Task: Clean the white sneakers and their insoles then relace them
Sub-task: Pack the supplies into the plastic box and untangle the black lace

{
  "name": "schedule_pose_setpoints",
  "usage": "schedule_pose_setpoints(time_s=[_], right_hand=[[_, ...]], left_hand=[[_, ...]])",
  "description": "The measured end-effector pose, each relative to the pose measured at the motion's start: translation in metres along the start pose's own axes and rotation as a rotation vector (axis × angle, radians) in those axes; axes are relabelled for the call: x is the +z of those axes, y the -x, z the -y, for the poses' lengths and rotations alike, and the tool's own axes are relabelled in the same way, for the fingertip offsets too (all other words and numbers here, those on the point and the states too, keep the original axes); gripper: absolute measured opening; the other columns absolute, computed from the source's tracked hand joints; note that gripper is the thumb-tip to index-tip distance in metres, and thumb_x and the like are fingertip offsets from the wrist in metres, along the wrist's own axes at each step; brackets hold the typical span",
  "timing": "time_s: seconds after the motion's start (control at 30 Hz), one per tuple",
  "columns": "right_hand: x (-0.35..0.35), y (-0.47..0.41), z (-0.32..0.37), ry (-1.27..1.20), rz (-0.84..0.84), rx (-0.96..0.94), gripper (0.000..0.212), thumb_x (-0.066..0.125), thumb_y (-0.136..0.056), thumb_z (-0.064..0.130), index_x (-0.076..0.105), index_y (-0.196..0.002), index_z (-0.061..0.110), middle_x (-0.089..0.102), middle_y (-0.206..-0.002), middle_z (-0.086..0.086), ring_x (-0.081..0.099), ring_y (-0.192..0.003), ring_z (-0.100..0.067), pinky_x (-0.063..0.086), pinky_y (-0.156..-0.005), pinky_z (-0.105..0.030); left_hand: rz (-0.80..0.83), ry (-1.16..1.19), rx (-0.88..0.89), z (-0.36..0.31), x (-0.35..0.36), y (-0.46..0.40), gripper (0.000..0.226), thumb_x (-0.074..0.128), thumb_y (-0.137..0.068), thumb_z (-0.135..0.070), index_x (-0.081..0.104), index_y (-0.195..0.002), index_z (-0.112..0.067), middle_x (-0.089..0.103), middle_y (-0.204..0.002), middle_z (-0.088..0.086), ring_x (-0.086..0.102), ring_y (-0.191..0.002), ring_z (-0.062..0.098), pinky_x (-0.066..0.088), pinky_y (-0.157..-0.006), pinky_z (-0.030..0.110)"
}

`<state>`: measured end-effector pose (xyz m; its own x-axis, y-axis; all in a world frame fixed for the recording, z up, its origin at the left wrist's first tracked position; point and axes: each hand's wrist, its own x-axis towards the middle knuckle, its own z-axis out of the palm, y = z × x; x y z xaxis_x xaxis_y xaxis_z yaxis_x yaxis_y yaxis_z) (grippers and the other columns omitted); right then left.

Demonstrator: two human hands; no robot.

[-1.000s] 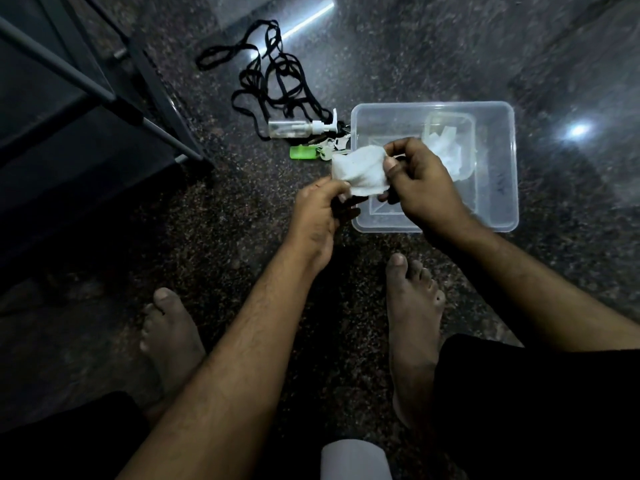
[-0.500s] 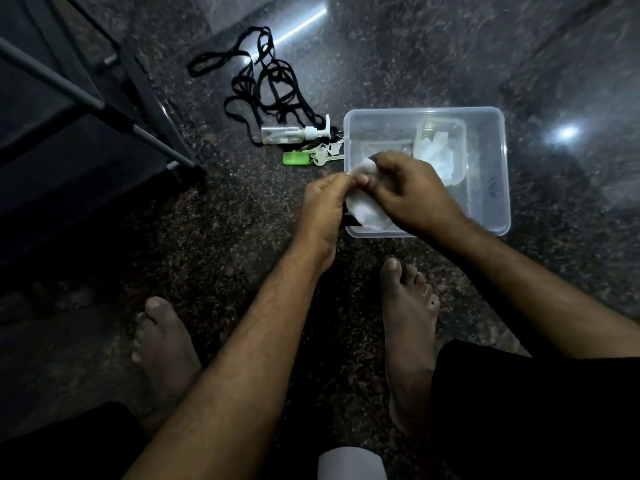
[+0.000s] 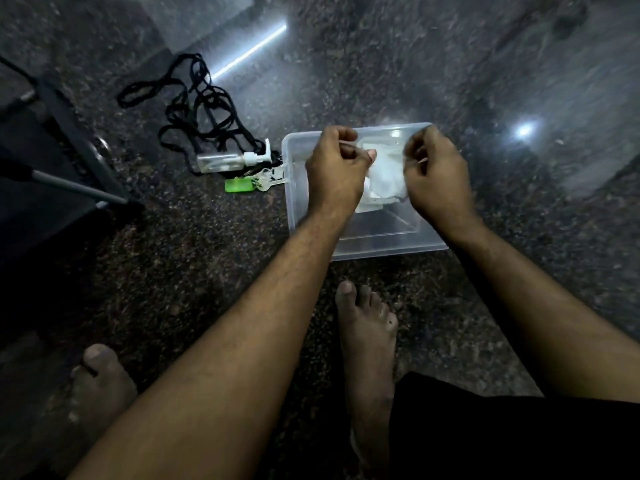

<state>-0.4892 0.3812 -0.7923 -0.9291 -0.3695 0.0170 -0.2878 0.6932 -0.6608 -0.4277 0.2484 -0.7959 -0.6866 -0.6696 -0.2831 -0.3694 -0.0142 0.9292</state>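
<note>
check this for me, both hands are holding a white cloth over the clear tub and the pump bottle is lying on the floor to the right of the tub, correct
Not quite. The head view shows the pump bottle lying on the floor to the left of the clear tub, next to the black laces. The rest holds: the left hand and the right hand are holding a white cloth over the tub.

Floor (image 3: 450,64) open upper right; laces (image 3: 194,109), spray bottle (image 3: 225,161), green tag (image 3: 239,185) crowd left of tub (image 3: 291,188); dark stand (image 3: 69,140) blocks far left.

A green key fob (image 3: 238,185) with keys (image 3: 268,180) lies on the dark speckled floor (image 3: 173,265), near a black metal frame (image 3: 69,133).
</note>
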Motion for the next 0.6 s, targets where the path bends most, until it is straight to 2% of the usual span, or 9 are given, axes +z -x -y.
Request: schedule_pose_setpoints(time_s=[0.1,0.17,0.3,0.4,0.5,0.6], right_hand=[[0.007,-0.014,-0.009,0.092,0.014,0.005,0.021,0.052,-0.088,0.007,0.068,-0.095,0.018,0.064,-0.101,0.001,0.06,-0.09,-0.011,0.048,-0.083,-0.023],[0.014,-0.019,-0.013,0.132,-0.005,-0.002,0.021,0.055,-0.09,0.013,0.071,-0.101,0.018,0.067,-0.104,0.001,0.062,-0.095,-0.014,0.053,-0.087,-0.032],[0.023,-0.019,-0.014,0.172,-0.031,0.03,0.019,0.057,-0.094,0.021,0.072,-0.105,0.023,0.068,-0.106,0.005,0.061,-0.099,-0.014,0.054,-0.083,-0.038],[0.024,-0.017,-0.014,0.049,-0.086,0.038,0.017,0.057,-0.094,0.019,0.071,-0.104,0.023,0.067,-0.104,0.009,0.061,-0.097,-0.008,0.054,-0.082,-0.034],[0.026,-0.015,-0.011,-0.108,-0.135,0.066,0.016,0.059,-0.093,0.015,0.072,-0.101,0.021,0.068,-0.101,0.011,0.062,-0.092,-0.003,0.053,-0.081,-0.026],[0.028,-0.013,-0.009,-0.09,-0.14,0.073,0.017,0.059,-0.093,0.016,0.072,-0.103,0.02,0.069,-0.101,0.008,0.063,-0.087,-0.005,0.052,-0.078,-0.024]], left_hand=[[0.06,-0.066,0.059,0.004,0.008,-0.001,0.029,0.077,-0.083,-0.011,0.056,-0.101,-0.02,0.066,-0.096,-0.002,0.064,-0.086,0.011,0.057,-0.081,0.031],[0.102,-0.134,0.096,0.009,0.011,0.0,0.033,0.079,-0.08,-0.01,0.056,-0.1,-0.022,0.065,-0.106,-0.003,0.063,-0.094,0.011,0.057,-0.085,0.032],[0.173,-0.285,0.185,0.016,0.012,0.001,0.036,0.081,-0.076,-0.006,0.063,-0.103,-0.02,0.059,-0.112,-0.002,0.06,-0.1,0.009,0.054,-0.086,0.029],[0.148,-0.404,0.253,0.019,0.011,0.006,0.035,0.081,-0.076,-0.009,0.065,-0.106,-0.018,0.05,-0.112,-0.003,0.053,-0.111,0.016,0.043,-0.087,0.019],[0.127,-0.418,0.184,0.023,0.01,0.007,0.04,0.082,-0.078,-0.014,0.062,-0.112,-0.02,0.047,-0.118,-0.002,0.054,-0.112,0.017,0.045,-0.087,0.021],[0.136,-0.415,0.109,0.025,0.009,0.007,0.041,0.08,-0.081,-0.016,0.06,-0.116,-0.02,0.047,-0.122,0.0,0.058,-0.104,0.016,0.051,-0.086,0.027]])
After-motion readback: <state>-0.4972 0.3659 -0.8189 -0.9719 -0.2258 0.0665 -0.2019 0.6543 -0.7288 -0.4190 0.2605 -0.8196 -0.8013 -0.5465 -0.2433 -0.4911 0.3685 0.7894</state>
